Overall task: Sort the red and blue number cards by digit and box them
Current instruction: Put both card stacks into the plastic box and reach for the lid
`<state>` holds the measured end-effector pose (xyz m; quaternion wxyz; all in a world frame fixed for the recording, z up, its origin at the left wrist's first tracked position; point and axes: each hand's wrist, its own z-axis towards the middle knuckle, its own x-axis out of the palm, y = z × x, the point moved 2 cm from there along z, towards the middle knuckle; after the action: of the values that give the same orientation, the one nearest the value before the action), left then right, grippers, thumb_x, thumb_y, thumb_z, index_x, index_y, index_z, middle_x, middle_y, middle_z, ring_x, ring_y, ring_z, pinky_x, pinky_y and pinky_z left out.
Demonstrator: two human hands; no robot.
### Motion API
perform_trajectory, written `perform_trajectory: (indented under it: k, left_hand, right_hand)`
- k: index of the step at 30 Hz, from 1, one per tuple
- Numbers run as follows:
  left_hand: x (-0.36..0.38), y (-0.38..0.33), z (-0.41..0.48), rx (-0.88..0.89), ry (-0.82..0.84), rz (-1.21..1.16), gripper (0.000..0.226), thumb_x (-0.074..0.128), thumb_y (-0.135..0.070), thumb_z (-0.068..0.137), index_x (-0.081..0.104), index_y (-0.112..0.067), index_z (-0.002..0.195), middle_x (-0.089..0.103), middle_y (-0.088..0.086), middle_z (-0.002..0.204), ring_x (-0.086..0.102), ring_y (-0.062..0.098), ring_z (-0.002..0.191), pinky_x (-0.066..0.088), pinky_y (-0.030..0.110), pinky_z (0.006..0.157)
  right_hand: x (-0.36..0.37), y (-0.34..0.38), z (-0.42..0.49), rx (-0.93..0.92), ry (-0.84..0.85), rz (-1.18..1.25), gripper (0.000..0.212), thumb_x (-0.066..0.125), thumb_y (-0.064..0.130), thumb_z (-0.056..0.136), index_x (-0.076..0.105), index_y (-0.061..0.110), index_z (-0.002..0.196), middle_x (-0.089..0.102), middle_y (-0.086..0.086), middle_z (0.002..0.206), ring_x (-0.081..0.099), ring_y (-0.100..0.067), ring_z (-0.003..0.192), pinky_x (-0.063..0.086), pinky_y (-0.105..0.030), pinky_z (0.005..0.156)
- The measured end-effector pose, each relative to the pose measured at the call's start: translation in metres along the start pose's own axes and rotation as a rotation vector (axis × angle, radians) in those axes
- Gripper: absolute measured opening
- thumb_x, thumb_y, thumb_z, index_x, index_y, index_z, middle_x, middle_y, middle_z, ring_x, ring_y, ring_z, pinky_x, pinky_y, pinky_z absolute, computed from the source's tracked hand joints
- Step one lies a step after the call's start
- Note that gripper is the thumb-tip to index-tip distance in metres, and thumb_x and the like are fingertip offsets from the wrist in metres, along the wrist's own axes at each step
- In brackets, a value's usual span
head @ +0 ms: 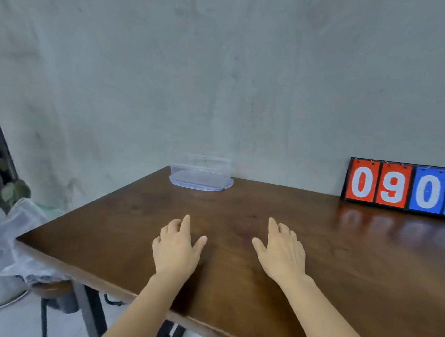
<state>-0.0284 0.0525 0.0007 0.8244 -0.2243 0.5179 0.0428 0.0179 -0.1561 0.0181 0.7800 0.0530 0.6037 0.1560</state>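
A black flip scoreboard (398, 187) stands against the wall at the far right of the table. Its red number cards (377, 185) show 0 and 9. Beside them the blue number cards (429, 194) show 0 and a digit cut off by the frame edge. A clear plastic box (200, 173) sits on its bluish lid at the back of the table, against the wall. My left hand (177, 248) and my right hand (282, 252) rest flat on the brown wooden table (346, 277), palms down, fingers spread, holding nothing.
The table's left edge runs diagonally past my left forearm. Beyond it stands a stool (51, 292) with a crumpled clear plastic bag (19, 241) on it. A leafy plant (7, 186) is at the far left. A grey concrete wall backs the table.
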Motion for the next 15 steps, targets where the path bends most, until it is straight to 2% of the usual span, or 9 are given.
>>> perform_trajectory:
  k: [8, 12, 15]
  left_hand:
    - [0.030, 0.052, 0.161, 0.054, 0.060, 0.042, 0.069, 0.038, -0.059, 0.094, 0.019, -0.025, 0.151, 0.032, 0.000, 0.151, 0.032, 0.021, 0.138, 0.031, 0.038, 0.109]
    - [0.051, 0.074, 0.224, 0.053, 0.086, -0.009, 0.069, 0.044, -0.058, 0.093, 0.021, -0.026, 0.149, 0.034, 0.001, 0.150, 0.034, 0.021, 0.137, 0.034, 0.038, 0.108]
    - [0.073, 0.091, 0.264, 0.037, 0.104, -0.072, 0.077, 0.048, -0.060, 0.090, 0.016, -0.025, 0.150, 0.034, 0.001, 0.149, 0.036, 0.021, 0.134, 0.038, 0.034, 0.104]
  right_hand:
    - [0.054, 0.082, 0.127, 0.080, 0.018, 0.005, 0.067, 0.038, 0.050, 0.098, 0.017, 0.017, 0.152, 0.035, -0.006, 0.149, 0.038, -0.024, 0.133, 0.038, -0.036, 0.105]
    - [0.081, 0.107, 0.182, 0.105, 0.029, 0.015, 0.069, 0.038, 0.050, 0.097, 0.015, 0.016, 0.152, 0.036, -0.006, 0.148, 0.038, -0.023, 0.132, 0.039, -0.035, 0.103]
    - [0.102, 0.118, 0.218, 0.121, 0.039, 0.037, 0.075, 0.040, 0.053, 0.096, 0.009, 0.016, 0.153, 0.032, -0.005, 0.151, 0.035, -0.022, 0.135, 0.037, -0.034, 0.105]
